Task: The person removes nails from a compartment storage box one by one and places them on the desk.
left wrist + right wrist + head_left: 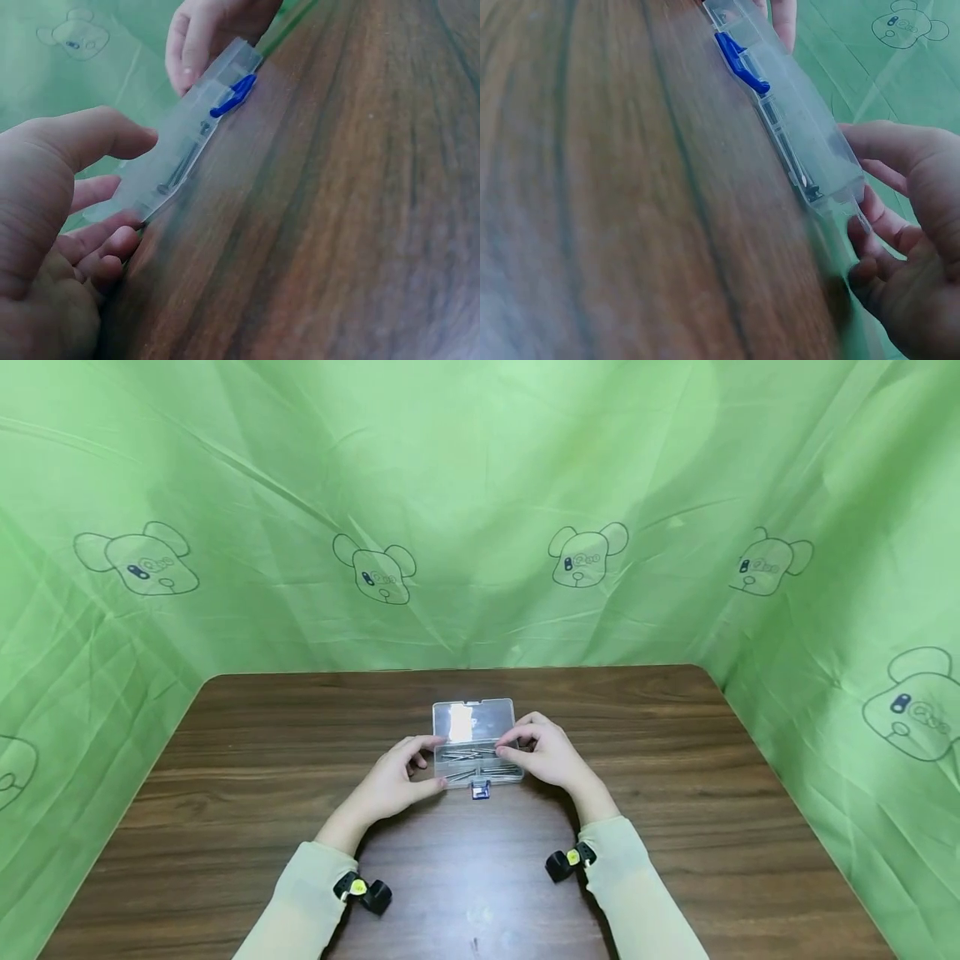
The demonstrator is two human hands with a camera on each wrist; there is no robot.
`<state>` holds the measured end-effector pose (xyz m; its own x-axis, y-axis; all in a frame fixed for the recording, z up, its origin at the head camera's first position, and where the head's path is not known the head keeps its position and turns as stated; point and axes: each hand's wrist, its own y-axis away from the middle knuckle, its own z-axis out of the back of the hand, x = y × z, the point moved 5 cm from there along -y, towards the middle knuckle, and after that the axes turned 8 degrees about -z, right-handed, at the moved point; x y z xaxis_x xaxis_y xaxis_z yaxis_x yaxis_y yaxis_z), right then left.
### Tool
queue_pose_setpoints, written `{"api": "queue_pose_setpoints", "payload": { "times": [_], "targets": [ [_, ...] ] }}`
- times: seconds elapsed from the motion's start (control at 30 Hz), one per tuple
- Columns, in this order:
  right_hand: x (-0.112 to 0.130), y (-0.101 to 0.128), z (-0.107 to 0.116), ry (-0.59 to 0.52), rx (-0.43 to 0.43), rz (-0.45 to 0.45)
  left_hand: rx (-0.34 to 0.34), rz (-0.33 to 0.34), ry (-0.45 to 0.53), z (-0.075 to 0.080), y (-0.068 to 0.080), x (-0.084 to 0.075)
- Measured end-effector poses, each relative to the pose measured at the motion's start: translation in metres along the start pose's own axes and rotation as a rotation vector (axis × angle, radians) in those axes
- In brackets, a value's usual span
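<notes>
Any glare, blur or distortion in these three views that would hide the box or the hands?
Head view: sharp, wide-angle bend at the edges, a bright glare patch on the clear box lid. Left wrist view: the left hand is close and soft, the table grain smeared. Right wrist view: the table is blurred in the foreground, the blue latch clearer, the right hand slightly soft.

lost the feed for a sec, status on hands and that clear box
Left hand and right hand grip the ends of the clear box. Lid open, nails inside, blue latch loose. Nothing in the way.
</notes>
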<state>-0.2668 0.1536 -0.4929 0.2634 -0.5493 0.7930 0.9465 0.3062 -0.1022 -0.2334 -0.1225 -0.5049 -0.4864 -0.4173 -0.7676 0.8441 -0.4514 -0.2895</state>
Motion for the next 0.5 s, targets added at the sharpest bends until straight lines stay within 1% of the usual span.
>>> {"api": "queue_pose_setpoints", "payload": {
  "times": [0.27,0.5],
  "targets": [
    [0.0064,-0.0033,-0.0042,0.032,-0.029,0.05,0.026,-0.027,-0.001,0.0007,0.0007,-0.0001],
    [0.0079,-0.0073,-0.0081,0.097,-0.038,0.059,0.028,-0.013,0.0,0.001,0.0005,-0.0025]
  ]
}}
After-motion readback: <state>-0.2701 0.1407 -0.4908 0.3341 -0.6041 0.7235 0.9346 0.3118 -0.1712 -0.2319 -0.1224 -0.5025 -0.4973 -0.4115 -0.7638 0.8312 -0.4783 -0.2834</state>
